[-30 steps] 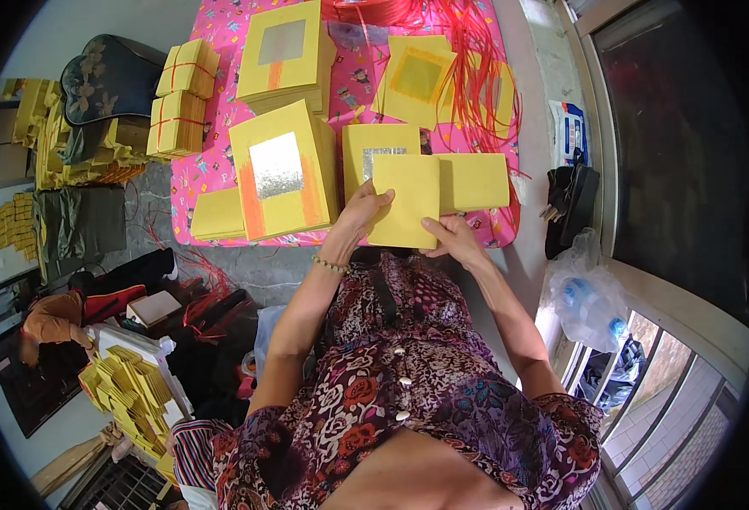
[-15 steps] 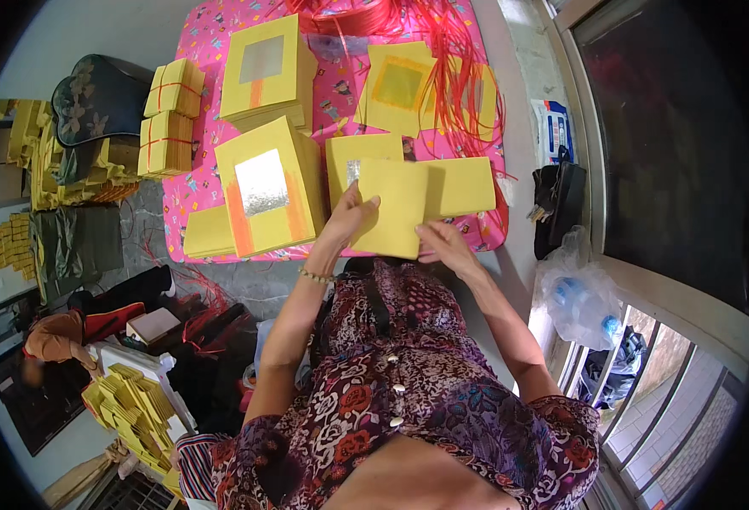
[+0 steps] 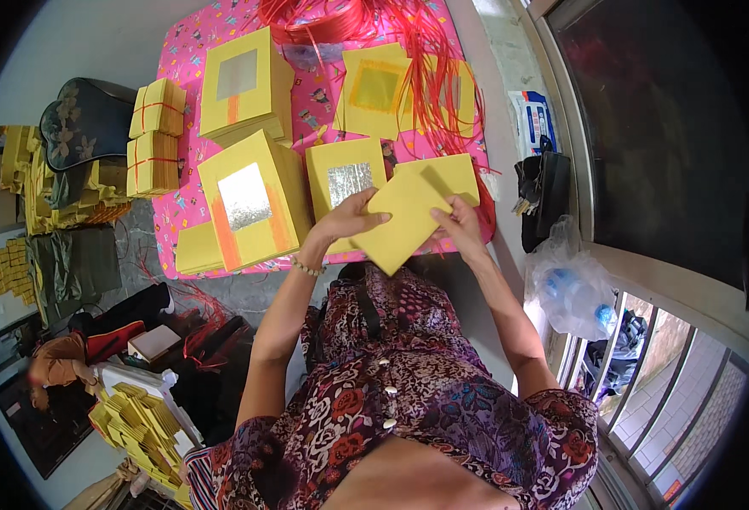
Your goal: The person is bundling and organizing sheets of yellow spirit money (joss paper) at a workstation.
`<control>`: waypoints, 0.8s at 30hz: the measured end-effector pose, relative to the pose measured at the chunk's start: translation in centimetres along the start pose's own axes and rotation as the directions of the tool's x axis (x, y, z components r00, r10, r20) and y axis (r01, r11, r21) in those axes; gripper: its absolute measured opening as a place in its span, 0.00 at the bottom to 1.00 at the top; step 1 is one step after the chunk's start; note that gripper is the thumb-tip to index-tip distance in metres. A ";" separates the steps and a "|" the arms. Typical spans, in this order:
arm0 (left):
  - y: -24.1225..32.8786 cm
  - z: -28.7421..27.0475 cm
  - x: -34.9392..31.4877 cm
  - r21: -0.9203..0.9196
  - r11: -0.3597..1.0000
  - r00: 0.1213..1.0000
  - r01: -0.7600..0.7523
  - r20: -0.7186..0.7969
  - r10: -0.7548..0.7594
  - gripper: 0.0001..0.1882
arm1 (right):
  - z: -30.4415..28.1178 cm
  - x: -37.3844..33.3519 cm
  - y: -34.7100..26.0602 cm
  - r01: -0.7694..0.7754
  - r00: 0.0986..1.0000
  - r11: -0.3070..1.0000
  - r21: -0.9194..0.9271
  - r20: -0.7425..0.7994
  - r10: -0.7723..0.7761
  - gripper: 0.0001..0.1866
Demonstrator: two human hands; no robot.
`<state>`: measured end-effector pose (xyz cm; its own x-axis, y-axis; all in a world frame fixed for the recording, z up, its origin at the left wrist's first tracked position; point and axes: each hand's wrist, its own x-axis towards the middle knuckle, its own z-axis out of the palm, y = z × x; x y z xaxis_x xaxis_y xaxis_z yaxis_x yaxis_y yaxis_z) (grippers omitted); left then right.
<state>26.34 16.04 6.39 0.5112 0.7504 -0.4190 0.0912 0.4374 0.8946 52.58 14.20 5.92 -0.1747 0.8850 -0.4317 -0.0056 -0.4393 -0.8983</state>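
My left hand [image 3: 351, 218] grips the left edge of a piece of yellow paper [image 3: 402, 223], thumb on top. My right hand [image 3: 463, 229] pinches the right edge of the same paper. It is plain on the side I see and tilted, one corner pointing down toward my lap. Just behind my left hand lies a yellow sheet with a silver square [image 3: 351, 180]. Beyond my right hand is a plain yellow stack [image 3: 453, 176], partly hidden by the held paper. To the left stands a tall stack of yellow sheets [image 3: 285, 200] with a silver square and orange bands on top.
The pink patterned table [image 3: 189, 204] also bears another tall yellow stack [image 3: 237, 106], red-tied bundles [image 3: 155, 161], loose yellow sheets [image 3: 353, 110] and red plastic strands [image 3: 430, 81]. A barred window [image 3: 646, 374] stands at right. At lower left a person [image 3: 60, 361] is beside more yellow paper [image 3: 141, 425].
The yellow paper has turned from nearly upright to a slant between my hands. My right hand has moved up along its right edge, and more of the silver square behind shows.
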 end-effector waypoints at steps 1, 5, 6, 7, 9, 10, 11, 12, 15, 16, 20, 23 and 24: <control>0.2 -0.4 0.7 0.149 0.988 0.999 -0.041 -0.024 0.045 0.26 | -0.7 0.5 0.5 0.012 0.998 0.998 0.066 -0.057 -0.008 0.13; 0.6 -0.3 4.3 -0.025 1.000 0.975 -0.007 -0.222 0.001 0.16 | -3.0 1.0 1.4 0.072 0.964 0.980 0.185 -0.265 -0.021 0.12; 0.5 0.5 5.4 -0.025 1.000 0.976 -0.007 -0.218 0.002 0.16 | -3.4 1.2 1.5 0.061 0.943 0.982 0.178 -0.334 0.002 0.12; 0.1 1.1 6.4 -0.088 0.993 0.960 -0.074 -0.277 0.047 0.16 | -3.8 1.4 1.5 0.050 0.917 0.984 0.171 -0.398 0.023 0.11; -1.9 1.1 8.3 -0.086 0.988 0.922 -0.130 -0.376 0.089 0.15 | -4.3 2.3 2.0 0.049 0.914 0.995 0.091 -0.406 -0.008 0.12; -2.3 1.4 8.8 -0.086 0.988 0.924 -0.131 -0.371 0.090 0.15 | -4.9 2.7 2.6 0.046 0.902 0.999 0.015 -0.430 -0.035 0.12; -2.7 1.6 9.3 0.018 0.997 0.911 -0.081 -0.404 0.081 0.15 | -5.2 3.0 3.4 0.046 0.900 0.999 0.015 -0.434 -0.036 0.12; -2.9 1.9 9.7 0.121 0.992 0.896 -0.027 -0.437 0.077 0.15 | -5.4 3.3 4.0 0.078 0.892 0.994 -0.070 -0.440 -0.101 0.12; -3.9 2.4 10.1 0.161 0.987 0.875 0.007 -0.479 0.073 0.15 | -5.7 4.0 5.7 0.113 0.875 0.964 -0.240 -0.435 -0.211 0.11; -4.3 2.4 10.1 0.224 0.974 0.857 0.019 -0.506 0.100 0.16 | -5.7 4.1 6.1 0.117 0.869 0.939 -0.322 -0.425 -0.254 0.10; -4.9 3.0 9.7 0.354 0.935 0.838 -0.006 -0.508 0.197 0.17 | -5.8 4.4 6.8 0.120 0.826 0.834 -0.538 -0.411 -0.384 0.10; -4.1 3.8 9.3 0.401 0.916 0.825 -0.031 -0.507 0.250 0.19 | -5.9 4.0 6.3 0.012 0.881 0.920 -0.392 -0.431 -0.196 0.12; -4.0 4.0 9.4 0.418 0.908 0.825 -0.019 -0.506 0.250 0.20 | -6.2 4.2 6.5 -0.010 0.891 0.938 -0.347 -0.429 -0.149 0.13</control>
<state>34.20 19.38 -0.46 0.0121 0.9795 -0.2010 0.4302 0.1764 0.8853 57.92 16.05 -2.26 0.2672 0.9202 -0.2859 0.3385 -0.3675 -0.8662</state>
